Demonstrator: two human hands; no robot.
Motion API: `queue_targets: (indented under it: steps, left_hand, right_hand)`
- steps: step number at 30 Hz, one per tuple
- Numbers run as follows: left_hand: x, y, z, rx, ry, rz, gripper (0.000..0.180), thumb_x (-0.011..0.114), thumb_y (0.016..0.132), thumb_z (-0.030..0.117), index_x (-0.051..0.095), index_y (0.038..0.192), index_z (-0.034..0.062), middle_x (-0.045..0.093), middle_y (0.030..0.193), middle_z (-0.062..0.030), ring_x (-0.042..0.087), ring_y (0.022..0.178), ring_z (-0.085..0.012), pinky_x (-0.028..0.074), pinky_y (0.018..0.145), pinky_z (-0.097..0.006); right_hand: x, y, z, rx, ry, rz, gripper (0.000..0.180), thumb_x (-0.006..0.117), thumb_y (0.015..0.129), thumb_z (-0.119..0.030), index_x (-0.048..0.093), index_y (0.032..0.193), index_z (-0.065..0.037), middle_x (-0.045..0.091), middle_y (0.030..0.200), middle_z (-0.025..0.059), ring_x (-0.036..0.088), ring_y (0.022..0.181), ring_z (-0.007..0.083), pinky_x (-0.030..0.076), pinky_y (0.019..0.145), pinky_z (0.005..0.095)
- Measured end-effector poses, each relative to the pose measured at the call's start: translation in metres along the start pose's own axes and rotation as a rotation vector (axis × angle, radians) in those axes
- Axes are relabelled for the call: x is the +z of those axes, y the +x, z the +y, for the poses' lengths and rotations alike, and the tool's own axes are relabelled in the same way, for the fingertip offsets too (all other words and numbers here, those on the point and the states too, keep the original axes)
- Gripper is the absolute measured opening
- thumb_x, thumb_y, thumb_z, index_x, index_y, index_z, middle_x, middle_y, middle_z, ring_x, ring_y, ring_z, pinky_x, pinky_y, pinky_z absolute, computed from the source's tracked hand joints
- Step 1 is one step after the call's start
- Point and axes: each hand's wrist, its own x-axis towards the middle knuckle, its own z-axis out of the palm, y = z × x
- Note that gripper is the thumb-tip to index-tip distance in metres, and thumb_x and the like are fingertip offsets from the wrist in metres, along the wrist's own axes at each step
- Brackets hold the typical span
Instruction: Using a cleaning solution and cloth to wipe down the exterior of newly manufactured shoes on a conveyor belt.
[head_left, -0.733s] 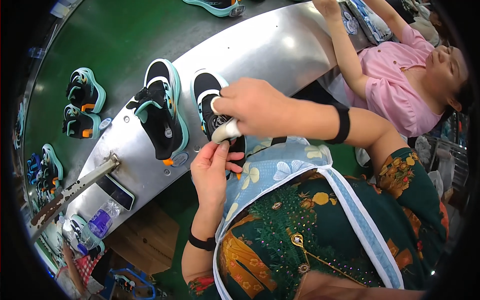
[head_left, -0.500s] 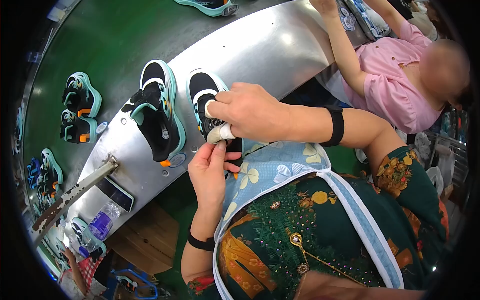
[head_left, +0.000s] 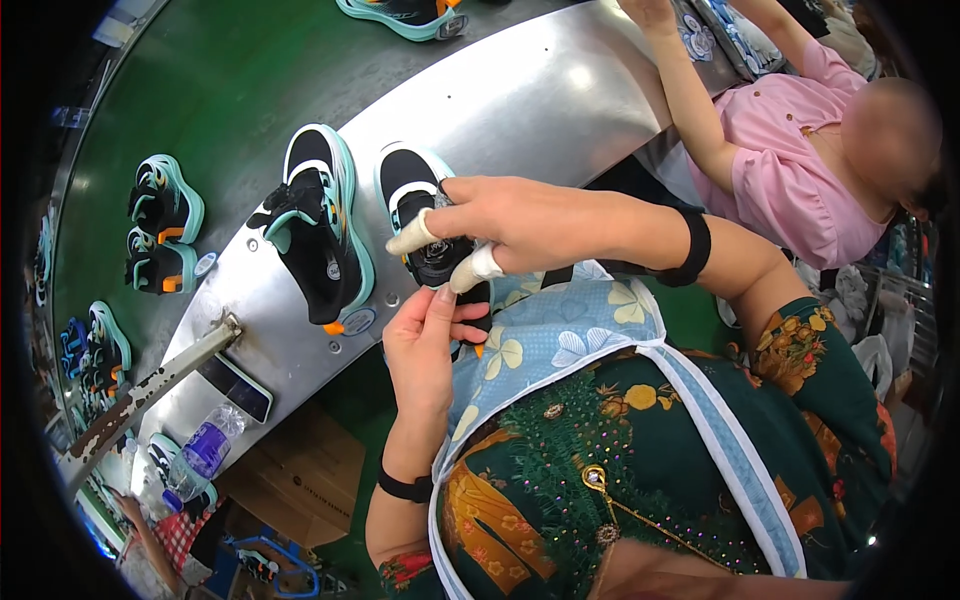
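Note:
A black, white and mint sports shoe (head_left: 408,168) rests on the metal edge of the bench, its toe pointing away from me. My right hand (head_left: 500,222) is over its upper, open, with pale finger covers on the thumb and index finger. Those two fingers are spread either side of the shoe's dark tongue area (head_left: 436,262). Below them, my left hand (head_left: 420,345) pinches thumb to index finger at the shoe's opening; what lies in the pinch is hidden. To the left stands a matching shoe (head_left: 318,225), with an orange tab at its heel.
More shoes (head_left: 168,222) sit on the green surface (head_left: 240,85). A chipped metal bar (head_left: 150,395), a phone (head_left: 236,388) and a plastic bottle (head_left: 207,452) are at left, above a cardboard box (head_left: 300,480). A person in pink (head_left: 790,150) works at upper right.
My right index finger has moved away from the thumb and stretched out to the left across the shoe. My left hand keeps its pinch in nearly the same place.

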Motion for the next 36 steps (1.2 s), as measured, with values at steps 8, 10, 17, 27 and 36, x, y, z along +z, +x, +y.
queue_targets:
  steps: [8, 10, 17, 27, 36]
  left_hand:
    - [-0.049, -0.034, 0.054, 0.457, 0.328, 0.398, 0.023, 0.050, 0.098, 0.013, 0.062, 0.106, -0.0044, 0.067, 0.100, -0.0124, 0.064, 0.084, -0.0130, 0.050, 0.062, -0.023]
    - [-0.071, -0.015, 0.064, 0.712, 0.496, 0.756, 0.031, 0.051, 0.096, 0.014, 0.057, 0.120, -0.0062, 0.064, 0.111, -0.0125, 0.062, 0.092, -0.0178, 0.047, 0.084, -0.029]
    - [-0.088, 0.049, 0.041, 0.404, 0.814, 0.499, 0.029, 0.056, 0.092, 0.015, 0.062, 0.114, -0.0026, 0.068, 0.089, -0.0130, 0.061, 0.084, -0.0148, 0.047, 0.078, -0.030]
    - [-0.077, 0.021, 0.012, 0.328, 0.210, 0.559, 0.022, 0.058, 0.094, 0.015, 0.066, 0.106, -0.0013, 0.062, 0.077, -0.0020, 0.043, 0.052, -0.0027, 0.031, 0.047, -0.019]
    - [-0.054, -0.010, 0.042, 0.009, 0.000, 0.128, 0.032, 0.061, 0.093, 0.028, 0.064, 0.096, -0.0034, 0.066, 0.072, -0.0119, 0.045, 0.043, -0.0060, 0.028, 0.037, -0.018]
  right_hand:
    - [-0.041, 0.012, 0.048, 0.181, -0.177, 0.133, 0.030, 0.070, 0.084, -0.022, 0.067, 0.111, -0.010, 0.064, 0.092, 0.0124, 0.060, 0.081, 0.0274, 0.048, 0.076, 0.0350]
    - [-0.047, 0.032, 0.049, 0.177, -0.122, 0.134, 0.032, 0.069, 0.085, -0.019, 0.065, 0.116, -0.010, 0.066, 0.099, 0.0125, 0.062, 0.082, 0.0242, 0.048, 0.075, 0.0344]
    - [-0.014, 0.138, 0.021, -0.233, 0.099, -0.202, 0.072, 0.080, 0.069, -0.014, 0.051, 0.135, -0.019, 0.064, 0.101, 0.0156, 0.063, 0.089, 0.0286, 0.049, 0.073, 0.0365]
    - [-0.010, 0.088, -0.009, -0.327, -0.233, -0.424, 0.037, 0.060, 0.082, -0.007, 0.055, 0.119, -0.008, 0.057, 0.089, 0.0173, 0.062, 0.086, 0.0365, 0.049, 0.071, 0.0436]
    - [0.007, 0.083, -0.007, -0.296, -0.341, -0.309, 0.051, 0.063, 0.078, -0.003, 0.056, 0.128, -0.008, 0.055, 0.090, 0.0164, 0.060, 0.081, 0.0337, 0.048, 0.072, 0.0421]
